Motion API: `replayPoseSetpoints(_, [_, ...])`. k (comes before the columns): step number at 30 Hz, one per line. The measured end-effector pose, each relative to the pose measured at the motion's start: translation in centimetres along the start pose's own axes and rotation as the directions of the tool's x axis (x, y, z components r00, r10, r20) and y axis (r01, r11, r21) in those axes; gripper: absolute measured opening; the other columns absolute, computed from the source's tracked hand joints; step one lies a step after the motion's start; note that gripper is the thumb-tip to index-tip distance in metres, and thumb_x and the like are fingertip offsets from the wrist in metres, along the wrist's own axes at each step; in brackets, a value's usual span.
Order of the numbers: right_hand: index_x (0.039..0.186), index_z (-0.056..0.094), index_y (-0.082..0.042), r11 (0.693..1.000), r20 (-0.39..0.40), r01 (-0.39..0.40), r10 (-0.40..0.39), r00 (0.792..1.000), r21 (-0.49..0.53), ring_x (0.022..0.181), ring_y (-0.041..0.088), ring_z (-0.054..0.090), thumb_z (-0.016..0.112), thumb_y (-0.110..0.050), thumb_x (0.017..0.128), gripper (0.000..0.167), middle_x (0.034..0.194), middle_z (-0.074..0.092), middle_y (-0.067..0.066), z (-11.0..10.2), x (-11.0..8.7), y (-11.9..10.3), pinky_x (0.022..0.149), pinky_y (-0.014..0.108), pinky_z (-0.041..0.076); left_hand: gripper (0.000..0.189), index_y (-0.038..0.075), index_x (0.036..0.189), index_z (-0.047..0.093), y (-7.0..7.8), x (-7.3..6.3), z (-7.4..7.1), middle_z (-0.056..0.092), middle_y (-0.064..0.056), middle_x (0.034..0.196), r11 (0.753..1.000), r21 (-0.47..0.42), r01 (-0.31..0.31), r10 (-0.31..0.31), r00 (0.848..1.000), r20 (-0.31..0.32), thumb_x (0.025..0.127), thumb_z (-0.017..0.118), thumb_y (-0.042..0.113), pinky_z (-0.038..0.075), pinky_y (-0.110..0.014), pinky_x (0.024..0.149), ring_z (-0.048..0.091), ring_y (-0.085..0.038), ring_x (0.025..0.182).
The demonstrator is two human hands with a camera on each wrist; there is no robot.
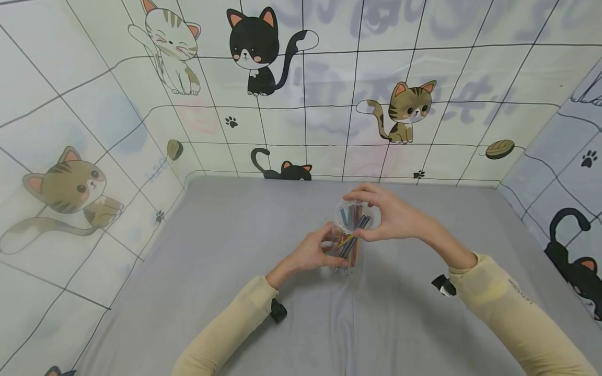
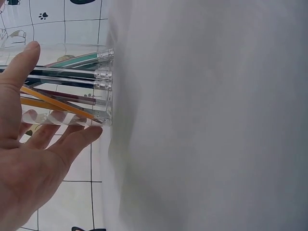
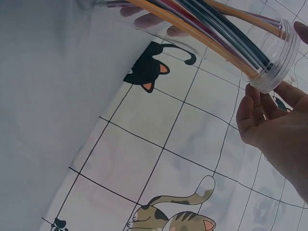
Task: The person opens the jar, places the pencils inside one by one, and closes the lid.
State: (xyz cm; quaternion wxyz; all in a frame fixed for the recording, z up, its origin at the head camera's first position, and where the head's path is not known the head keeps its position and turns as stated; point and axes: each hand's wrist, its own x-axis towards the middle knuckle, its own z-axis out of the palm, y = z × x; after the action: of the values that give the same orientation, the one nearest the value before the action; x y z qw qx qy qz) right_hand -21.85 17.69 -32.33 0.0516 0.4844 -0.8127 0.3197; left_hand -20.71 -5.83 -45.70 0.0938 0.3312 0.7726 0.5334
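Note:
A clear plastic jar (image 1: 348,249) of thin coloured sticks, which look like pencils or pens, stands upright at the middle of the grey surface. My left hand (image 1: 310,249) wraps round its lower body, thumb and fingers on opposite sides. In the left wrist view the left hand (image 2: 33,168) grips the jar near its base (image 2: 109,86), which is at the cloth. At the top, my right hand (image 1: 395,213) holds the clear round lid (image 1: 339,215) by its edge. The right wrist view shows the right hand (image 3: 276,118) at the lid (image 3: 284,62), with orange, dark and reddish sticks (image 3: 207,38) inside.
Grey cloth (image 1: 263,209) covers the work surface, with soft folds near the front. White grid-patterned sheets with printed cats (image 1: 256,47) rise at the back and both sides. A black strap piece (image 1: 278,310) hangs by the left cuff, another (image 1: 443,285) by the right.

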Motion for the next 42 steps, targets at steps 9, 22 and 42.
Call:
replayPoseSetpoints(9, [0.128, 0.061, 0.002, 1.0, 0.062, 0.02, -0.02, 0.998, 0.015, 0.097, 0.022, 0.053, 0.08, -0.013, 0.074, 0.059, 0.119, 0.057, 0.009, -0.3, 0.5, -0.1, 0.072, 0.037, 0.05, 0.061, 0.001, 0.131, 0.046, 3.0, -0.6, -0.6, 0.058, -0.018, 0.131, 1.0, -0.002, -0.004, 0.004, 1.0, 0.021, 0.081, 0.082, 0.001, 0.051, -0.044, 0.098, 0.056, -0.034, 0.124])
replayPoseSetpoints(22, [0.124, 0.061, 0.002, 0.989, -0.014, -0.142, 0.142, 0.99, -0.036, 0.101, 0.024, 0.055, 0.091, -0.028, 0.073, 0.066, 0.12, 0.059, 0.011, 0.4, 0.2, -0.7, 0.083, 0.044, 0.051, 0.068, -0.001, 0.137, 0.043, 3.9, -0.8, -0.9, 0.059, -0.019, 0.131, 1.0, -0.02, -0.023, 0.024, 0.999, 0.029, 0.08, 0.081, -0.003, 0.05, -0.046, 0.099, 0.056, -0.038, 0.123])
replayPoseSetpoints(42, [0.137, 0.052, -0.001, 0.976, -0.175, -0.177, 0.198, 0.964, 0.129, 0.109, 0.023, 0.05, 0.089, -0.012, 0.073, 0.074, 0.128, 0.056, 0.013, 2.7, -2.1, 0.4, 0.095, 0.045, 0.043, 0.072, 0.007, 0.137, 0.045, 0.0, 0.1, 0.1, 0.058, -0.012, 0.134, 1.0, 0.003, -0.017, 0.017, 1.0, -0.003, 0.078, 0.085, 0.003, 0.052, -0.039, 0.097, 0.057, -0.033, 0.123])
